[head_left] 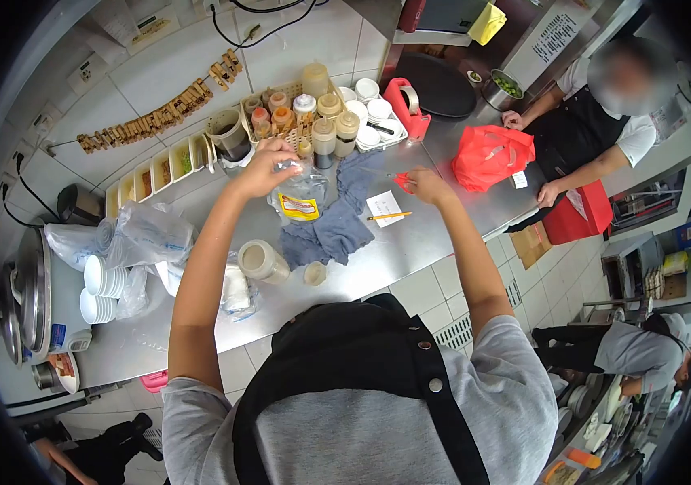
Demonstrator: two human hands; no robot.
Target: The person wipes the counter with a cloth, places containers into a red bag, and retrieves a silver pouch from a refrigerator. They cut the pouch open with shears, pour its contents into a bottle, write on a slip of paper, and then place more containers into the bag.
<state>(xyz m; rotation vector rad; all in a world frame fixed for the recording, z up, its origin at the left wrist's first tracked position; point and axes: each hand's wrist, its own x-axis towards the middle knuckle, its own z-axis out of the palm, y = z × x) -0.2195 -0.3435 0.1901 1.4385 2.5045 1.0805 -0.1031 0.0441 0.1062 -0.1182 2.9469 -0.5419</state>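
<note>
My left hand (272, 168) is closed at the top of a clear plastic bag (313, 187) with a yellow and red label. In my right hand (428, 186) are scissors (401, 183) with red handles, their thin blades pointing left towards the bag and apart from it. A blue-grey cloth (329, 231) lies crumpled beside and under the bag. Between the cloth and my right hand, a yellow pencil (390, 216) rests across a white paper slip (382, 204). Nearer to me stand an uncapped, cloudy plastic jar (261, 260) and a small cup (314, 273).
Sauce bottles (324, 137) crowd a basket at the wall, beside white lidded tubs (367, 89) and a red tape dispenser (408, 109). A red bag (491, 158) stands rightward, near a co-worker (584, 129). Stacked white cups (103, 279) and plastic bags (151, 230) occupy the left.
</note>
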